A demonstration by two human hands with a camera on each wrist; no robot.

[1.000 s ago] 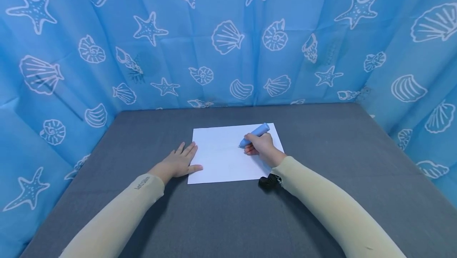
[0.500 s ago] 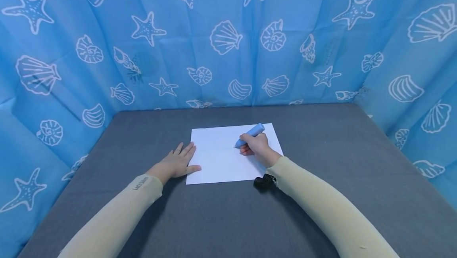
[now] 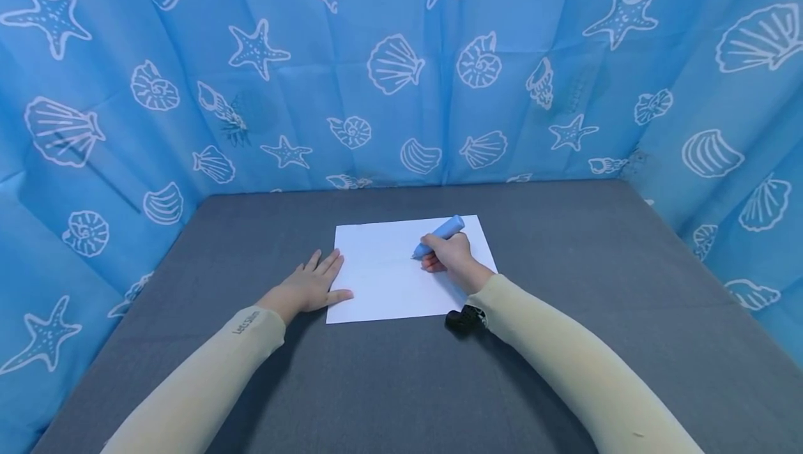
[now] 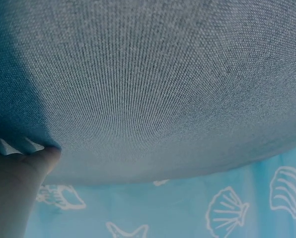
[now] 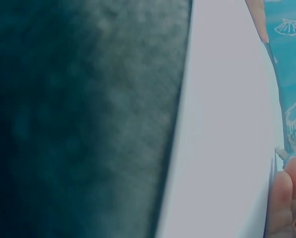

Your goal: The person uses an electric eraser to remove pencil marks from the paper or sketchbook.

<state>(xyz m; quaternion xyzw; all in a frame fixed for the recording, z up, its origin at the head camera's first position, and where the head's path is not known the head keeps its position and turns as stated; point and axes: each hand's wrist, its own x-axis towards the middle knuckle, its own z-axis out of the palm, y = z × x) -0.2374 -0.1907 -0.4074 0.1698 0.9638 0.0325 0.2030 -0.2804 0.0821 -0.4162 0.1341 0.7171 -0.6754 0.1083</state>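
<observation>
A white sheet of paper (image 3: 383,286) lies on the grey cloth in the head view. My left hand (image 3: 307,288) rests flat at its left edge, fingers spread, with the fingertips and thumb on the paper. Over the right half of the sheet, my right hand (image 3: 453,257) grips a thick blue pen (image 3: 448,228). The pen leans up to the right, its narrow tip at the paper near the middle. In the right wrist view, curled fingers (image 5: 283,191) show beside the pen's pale tip (image 5: 280,151). The left wrist view catches part of the left hand (image 4: 19,178) against the cloth.
Grey cloth (image 3: 351,391) covers the table all round the sheet. A blue curtain (image 3: 326,77) with white shells and starfish hangs behind and at both sides. A black wrist camera (image 3: 462,321) sits below the right wrist, close to the paper's lower edge.
My right hand has moved slightly left with the pen across the paper, then stayed put over the last half second. The left hand keeps its place on the sheet's edge.
</observation>
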